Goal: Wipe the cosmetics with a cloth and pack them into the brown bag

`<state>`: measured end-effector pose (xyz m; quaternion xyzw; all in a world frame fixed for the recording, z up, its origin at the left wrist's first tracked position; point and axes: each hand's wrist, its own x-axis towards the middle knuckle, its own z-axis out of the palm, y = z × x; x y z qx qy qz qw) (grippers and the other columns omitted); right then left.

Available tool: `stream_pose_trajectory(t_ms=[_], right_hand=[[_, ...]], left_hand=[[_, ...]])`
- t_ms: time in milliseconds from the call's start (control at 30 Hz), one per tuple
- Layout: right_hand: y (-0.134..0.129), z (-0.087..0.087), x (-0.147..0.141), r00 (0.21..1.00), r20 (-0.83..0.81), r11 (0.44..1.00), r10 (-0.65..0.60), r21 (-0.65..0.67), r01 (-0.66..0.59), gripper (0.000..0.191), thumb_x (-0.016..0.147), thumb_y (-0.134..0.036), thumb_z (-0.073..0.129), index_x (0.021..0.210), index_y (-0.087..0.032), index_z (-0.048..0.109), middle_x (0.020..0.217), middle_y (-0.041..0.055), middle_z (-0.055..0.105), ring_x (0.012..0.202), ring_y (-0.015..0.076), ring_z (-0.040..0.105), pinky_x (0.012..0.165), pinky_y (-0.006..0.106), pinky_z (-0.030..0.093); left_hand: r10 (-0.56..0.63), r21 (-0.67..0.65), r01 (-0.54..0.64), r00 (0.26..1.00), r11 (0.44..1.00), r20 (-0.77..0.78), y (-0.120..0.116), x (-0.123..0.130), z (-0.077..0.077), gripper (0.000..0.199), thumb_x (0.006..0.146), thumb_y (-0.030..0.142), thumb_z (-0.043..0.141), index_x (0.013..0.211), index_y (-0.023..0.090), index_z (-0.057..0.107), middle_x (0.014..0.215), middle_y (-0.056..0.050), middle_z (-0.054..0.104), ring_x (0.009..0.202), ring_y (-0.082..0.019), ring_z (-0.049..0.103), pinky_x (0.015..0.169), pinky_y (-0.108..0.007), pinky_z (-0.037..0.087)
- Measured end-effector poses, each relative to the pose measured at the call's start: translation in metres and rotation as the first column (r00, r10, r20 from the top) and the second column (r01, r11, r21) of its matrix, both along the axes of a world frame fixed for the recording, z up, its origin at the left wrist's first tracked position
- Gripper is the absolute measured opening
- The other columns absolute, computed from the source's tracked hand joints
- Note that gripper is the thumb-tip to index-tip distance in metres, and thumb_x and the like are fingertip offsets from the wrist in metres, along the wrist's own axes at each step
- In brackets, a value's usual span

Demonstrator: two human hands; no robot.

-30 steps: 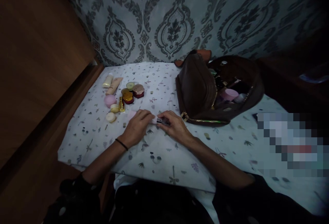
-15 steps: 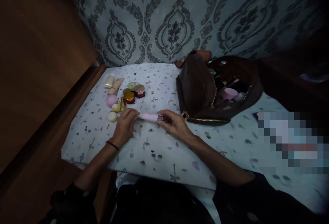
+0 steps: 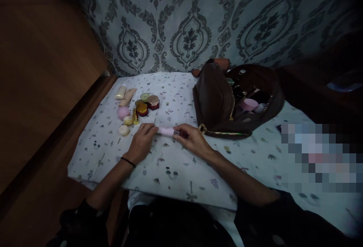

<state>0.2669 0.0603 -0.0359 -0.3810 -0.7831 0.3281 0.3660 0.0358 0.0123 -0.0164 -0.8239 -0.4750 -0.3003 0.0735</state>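
A slim pink cosmetic tube (image 3: 165, 131) with a silver band lies level between my two hands, just above the patterned cloth (image 3: 172, 179). My left hand (image 3: 143, 141) pinches its left end. The fingers of my right hand (image 3: 192, 138) close round the banded right end, hiding its tip. Left of the tube sit a small gold bottle (image 3: 135, 116), a round cream-coloured pot (image 3: 124, 130), a pink ball-shaped container (image 3: 123, 113) and a gold-topped jar (image 3: 142, 108).
An unzipped brown bag (image 3: 214, 99) stands to the right, a pink container (image 3: 250, 104) inside it. Two squeeze tubes, one of them beige (image 3: 127, 97), lie at the back left. A wooden cabinet (image 3: 51, 50) borders the left side; patterned wallpaper (image 3: 190, 39) rises behind.
My left hand has shifted slightly right along the pink tube, its fingers now closer round the left end. My right hand keeps its grip. The view has tilted slightly.
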Motion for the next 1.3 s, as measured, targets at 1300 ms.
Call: stream_pose_trajectory(t_ms=[1300], right_hand=[[0.006, -0.008, 0.002, 0.992, -0.12, 0.983, -0.05, -0.182, 0.028, 0.035, 0.078, -0.032, 0.069, 0.11, -0.02, 0.065, 0.071, -0.0018, 0.059, 0.061, 0.0133, 0.052, 0.057, 0.024, 0.042]], left_hand=[[0.09, 0.037, -0.098, 0.982, 0.994, 0.166, 0.03, -0.013, 0.005, 0.028, 0.093, 0.008, 0.041, 0.108, 0.019, 0.062, 0.109, -0.01, 0.062, 0.105, -0.022, 0.057, 0.093, -0.04, 0.049]])
